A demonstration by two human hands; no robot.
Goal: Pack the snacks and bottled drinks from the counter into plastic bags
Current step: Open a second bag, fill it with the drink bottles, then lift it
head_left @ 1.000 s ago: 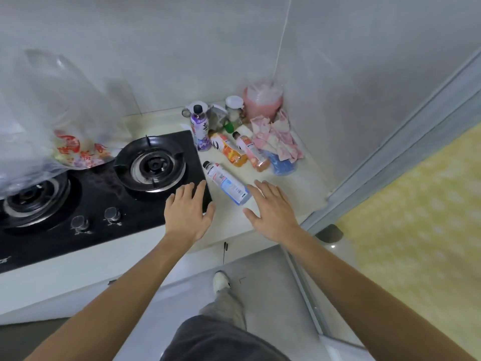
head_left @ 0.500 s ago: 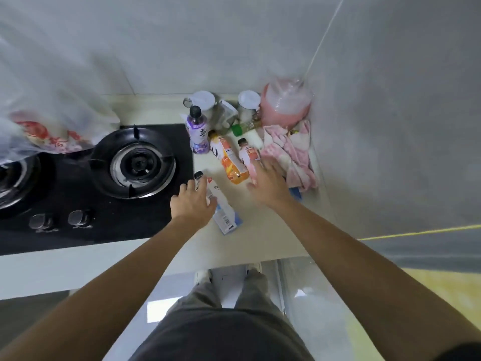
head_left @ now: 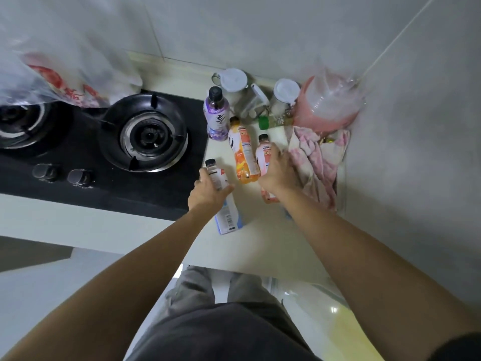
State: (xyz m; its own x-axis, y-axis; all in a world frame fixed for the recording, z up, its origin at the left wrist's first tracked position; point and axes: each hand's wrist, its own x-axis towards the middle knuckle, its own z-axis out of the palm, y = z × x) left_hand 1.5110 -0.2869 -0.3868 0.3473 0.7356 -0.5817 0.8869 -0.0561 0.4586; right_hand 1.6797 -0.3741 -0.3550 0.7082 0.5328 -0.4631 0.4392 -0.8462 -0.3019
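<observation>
Gripping a bottle each — the left hand wraps the blue-labelled bottle lying near the stove, the right hand clasps the pink bottle beside the orange bottle — lift both together, squeezing firmly, avoiding the pink cloth.

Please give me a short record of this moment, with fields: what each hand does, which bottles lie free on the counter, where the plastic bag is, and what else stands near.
left hand: left hand has its grip on the blue-label bottle lying on the counter
right hand: right hand has its grip on the pink bottle
free bottles: orange bottle lying; purple bottle upright
bag: plastic bag at far left, over the stove
nearby: pink cloth, pink container, two white-lidded jars
</observation>
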